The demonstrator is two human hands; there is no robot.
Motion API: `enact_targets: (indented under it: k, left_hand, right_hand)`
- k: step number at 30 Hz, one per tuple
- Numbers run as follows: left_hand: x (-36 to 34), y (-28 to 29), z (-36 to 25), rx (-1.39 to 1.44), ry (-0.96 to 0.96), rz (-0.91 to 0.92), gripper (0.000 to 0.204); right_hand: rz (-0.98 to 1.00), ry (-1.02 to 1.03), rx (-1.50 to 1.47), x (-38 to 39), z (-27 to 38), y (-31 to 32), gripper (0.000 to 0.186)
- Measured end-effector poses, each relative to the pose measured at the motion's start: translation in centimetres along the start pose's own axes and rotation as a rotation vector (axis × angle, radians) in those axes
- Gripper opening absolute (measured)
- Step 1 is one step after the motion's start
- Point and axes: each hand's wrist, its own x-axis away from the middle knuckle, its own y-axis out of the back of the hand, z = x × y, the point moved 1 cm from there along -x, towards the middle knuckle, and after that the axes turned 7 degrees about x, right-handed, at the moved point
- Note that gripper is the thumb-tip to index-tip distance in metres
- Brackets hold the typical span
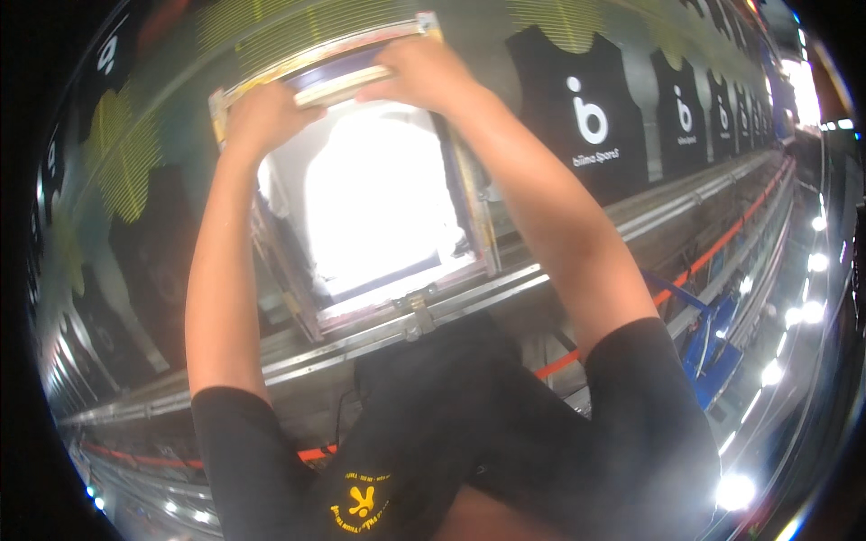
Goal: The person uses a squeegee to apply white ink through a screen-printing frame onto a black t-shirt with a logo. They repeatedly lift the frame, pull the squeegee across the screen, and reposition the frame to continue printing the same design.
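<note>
A squeegee (343,87), a pale bar lying crosswise, is gripped at its two ends near the far side of a screen printing frame (485,216). My left hand (263,119) is closed round its left end, thumb along the near side. Around the right end my right hand (422,74) is closed too. Both arms reach forward over the frame. Between them the screen's middle is a glaring white area (379,194), with blue edging beside it. The squeegee's lower edge is hidden, so its contact with the mesh cannot be made out.
Black sleeveless garment pieces (582,99) with white prints lie in a row on the long table. Yellow striped pieces (126,153) lie at left and far side. A metal rail (352,352) with a clamp (417,316) runs along the near edge. A blue object (713,352) stands at right.
</note>
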Motion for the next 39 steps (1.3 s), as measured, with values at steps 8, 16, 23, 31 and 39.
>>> enact_targets:
  k: [8, 16, 23, 31, 39]
  left_hand:
    - [7.2, -3.2, -2.9, -0.027, 0.117, 0.038, 0.048]
    - [25.6, -12.8, -5.9, 0.054, 0.019, -0.131, 0.037]
    - [24.4, -8.8, -6.0, 0.099, 0.05, 0.161, 0.026]
    - [8.0, -0.2, -1.1, 0.016, -0.011, 0.043, 0.037]
    - [1.4, 0.6, 0.6, -0.048, 0.05, 0.027, 0.046]
  right_hand:
    - [0.048, -0.068, 0.207, 6.8, 3.6, -3.0, 0.029]
    - [-0.21, 0.024, 0.084, 26.0, 10.1, -5.0, 0.004]
    - [-0.023, 0.085, -0.02, 23.8, 9.9, -2.9, 0.012]
    - [0.003, 0.0, 0.082, 5.5, 5.0, 0.2, 0.035]
    - [0.157, -0.119, 0.198, -1.2, 2.4, -1.7, 0.043]
